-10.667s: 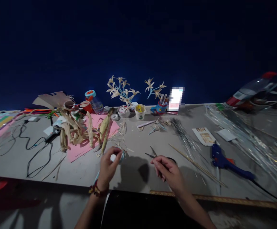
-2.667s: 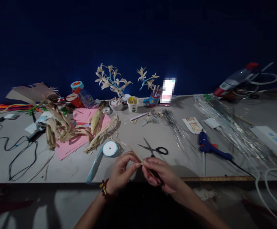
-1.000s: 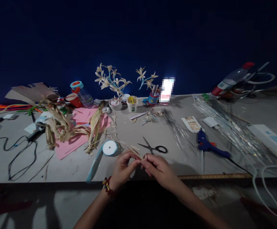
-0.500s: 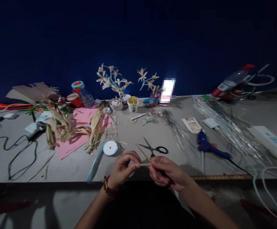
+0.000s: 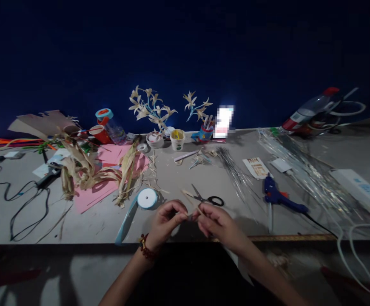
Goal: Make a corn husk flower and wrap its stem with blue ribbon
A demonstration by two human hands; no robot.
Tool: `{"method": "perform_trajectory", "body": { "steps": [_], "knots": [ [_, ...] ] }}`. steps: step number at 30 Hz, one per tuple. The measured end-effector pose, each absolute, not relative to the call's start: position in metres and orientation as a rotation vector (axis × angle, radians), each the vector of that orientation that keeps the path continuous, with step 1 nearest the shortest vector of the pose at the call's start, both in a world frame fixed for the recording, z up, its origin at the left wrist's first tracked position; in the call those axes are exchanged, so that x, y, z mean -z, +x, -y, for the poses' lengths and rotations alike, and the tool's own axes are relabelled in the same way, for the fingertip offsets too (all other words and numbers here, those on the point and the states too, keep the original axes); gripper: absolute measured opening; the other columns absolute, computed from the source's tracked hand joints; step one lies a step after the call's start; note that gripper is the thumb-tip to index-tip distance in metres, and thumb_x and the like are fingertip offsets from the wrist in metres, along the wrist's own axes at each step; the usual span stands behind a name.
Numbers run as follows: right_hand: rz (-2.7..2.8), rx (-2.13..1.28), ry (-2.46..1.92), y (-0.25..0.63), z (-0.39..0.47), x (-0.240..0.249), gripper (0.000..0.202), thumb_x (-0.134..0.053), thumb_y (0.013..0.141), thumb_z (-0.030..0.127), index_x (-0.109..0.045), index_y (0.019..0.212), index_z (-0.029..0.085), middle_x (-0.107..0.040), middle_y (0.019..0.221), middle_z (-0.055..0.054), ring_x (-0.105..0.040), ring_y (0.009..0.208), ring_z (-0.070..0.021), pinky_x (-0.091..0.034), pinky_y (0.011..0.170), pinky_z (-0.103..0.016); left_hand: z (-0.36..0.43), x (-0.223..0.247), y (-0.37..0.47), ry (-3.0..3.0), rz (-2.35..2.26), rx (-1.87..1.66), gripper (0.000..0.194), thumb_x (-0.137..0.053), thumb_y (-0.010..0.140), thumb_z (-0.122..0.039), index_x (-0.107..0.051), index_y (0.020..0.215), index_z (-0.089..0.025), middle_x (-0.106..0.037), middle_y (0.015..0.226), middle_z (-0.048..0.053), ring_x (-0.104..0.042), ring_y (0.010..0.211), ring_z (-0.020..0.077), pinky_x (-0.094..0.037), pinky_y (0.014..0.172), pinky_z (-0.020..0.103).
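Fingers (image 5: 180, 216) of both hands closed together again on stick (image 5: 192, 201).

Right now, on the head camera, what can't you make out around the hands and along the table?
- Where the left hand and right hand pinch the thin wooden stick: the fingers hide the spot they share.
- The bright rectangle at the wall: blurred out.
- The small printed card: print too small.
- The white cable loop: cut off by the right edge.
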State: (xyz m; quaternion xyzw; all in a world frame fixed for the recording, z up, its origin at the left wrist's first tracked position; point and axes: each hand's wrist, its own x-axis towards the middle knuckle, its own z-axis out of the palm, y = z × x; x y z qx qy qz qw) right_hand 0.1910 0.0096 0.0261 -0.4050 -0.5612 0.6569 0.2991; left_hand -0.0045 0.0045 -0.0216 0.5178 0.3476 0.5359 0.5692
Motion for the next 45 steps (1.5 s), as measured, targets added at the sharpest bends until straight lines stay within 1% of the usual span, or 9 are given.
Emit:
{"method": "perform_trajectory", "body": {
  "steps": [4,11,15,18,22,27,30,38,45],
  "knots": [
    [1.61,-1.632,-1.134,0.182,-0.006,-0.018,0.049,-0.052,0.096,0.062,-0.061,0.077,0.019,-0.049,0.057,0.005,-0.045,0.054,-0.0108,-0.035,0.054,-0.023,-0.003,0.014,-0.002,1.257,-0.898,-1.263,0.016,-0.075,0.086,-0.03,-0.069,0.08,-0.017,-0.068,0.077,0.003,-0.061,0.075,0.0165,-0.048,0.072,0.028],
    [1.521,-1.765,-1.113,0.181,-0.009,-0.014,0.05,-0.048,0.096,0.064,-0.06,0.08,0.019,-0.047,0.054,0.006,-0.039,0.047,-0.0095,-0.03,0.048,-0.023,0.003,0.007,-0.008,1.36,-0.968,-1.263,0.01,-0.068,0.091,-0.025,-0.07,0.085,-0.018,-0.069,0.081,0.004,-0.063,0.079,0.0172,-0.049,0.076,0.029],
    [1.716,-1.563,-1.147,0.179,-0.007,-0.016,0.046,-0.048,0.1,0.058,-0.056,0.075,0.019,-0.05,0.059,0.004,-0.047,0.057,-0.0114,-0.036,0.057,-0.024,0.006,0.009,-0.008,1.431,-1.037,-1.278,0.009,-0.067,0.092,-0.024,-0.069,0.085,-0.019,-0.071,0.081,0.003,-0.063,0.076,0.0165,-0.048,0.074,0.028],
    [1.8,-1.46,-1.202,0.178,-0.005,-0.017,0.048,-0.047,0.101,0.055,-0.052,0.069,0.019,-0.051,0.061,0.003,-0.049,0.06,-0.0119,-0.036,0.059,-0.024,0.006,0.011,-0.008,1.483,-1.075,-1.288,0.009,-0.067,0.092,-0.024,-0.068,0.085,-0.019,-0.071,0.081,0.003,-0.063,0.077,0.0167,-0.048,0.074,0.028],
    [1.555,-1.764,-1.11,0.176,-0.005,-0.016,0.05,-0.052,0.096,0.061,-0.058,0.072,0.018,-0.047,0.055,0.005,-0.042,0.05,-0.009,-0.031,0.05,-0.022,0.007,0.008,-0.007,1.52,-1.016,-1.305,0.009,-0.065,0.093,-0.023,-0.065,0.085,-0.019,-0.068,0.079,0.002,-0.06,0.077,0.0167,-0.046,0.074,0.028],
    [1.111,-2.117,-1.021,0.174,-0.005,-0.019,0.051,-0.069,0.082,0.063,-0.059,0.067,0.015,-0.052,0.058,0.004,-0.038,0.042,-0.0043,-0.02,0.04,-0.019,0.008,0.002,-0.006,1.521,-0.93,-1.347,0.009,-0.064,0.093,-0.021,-0.064,0.085,-0.019,-0.067,0.08,0.002,-0.06,0.076,0.0157,-0.046,0.072,0.027],
    [0.995,-2.211,-0.991,0.178,-0.005,-0.021,0.049,-0.071,0.082,0.059,-0.06,0.066,0.014,-0.052,0.052,0.004,-0.034,0.037,-0.003,-0.018,0.036,-0.018,0.007,0.002,-0.007,1.514,-0.894,-1.364,0.009,-0.064,0.093,-0.019,-0.065,0.085,-0.019,-0.067,0.08,0.002,-0.061,0.076,0.0154,-0.046,0.07,0.027],
    [0.805,-2.37,-0.708,0.192,-0.007,-0.024,0.042,-0.066,0.09,0.044,-0.057,0.061,0.014,-0.039,0.04,0.009,-0.021,0.031,-0.0017,-0.015,0.033,-0.015,0.001,0.016,-0.013,1.387,-0.796,-1.339,0.01,-0.066,0.093,-0.024,-0.065,0.085,-0.018,-0.066,0.081,0.005,-0.061,0.08,0.0183,-0.048,0.074,0.031],
    [0.715,-2.545,-0.483,0.209,-0.01,-0.022,0.043,-0.063,0.088,0.048,-0.055,0.06,0.017,-0.031,0.034,0.011,-0.016,0.03,-0.0034,-0.012,0.032,-0.014,-0.003,0.027,-0.022,1.389,-0.785,-1.282,0.015,-0.067,0.092,-0.029,-0.066,0.081,-0.018,-0.067,0.078,0.006,-0.062,0.079,0.02,-0.048,0.075,0.035]
  ]
}}
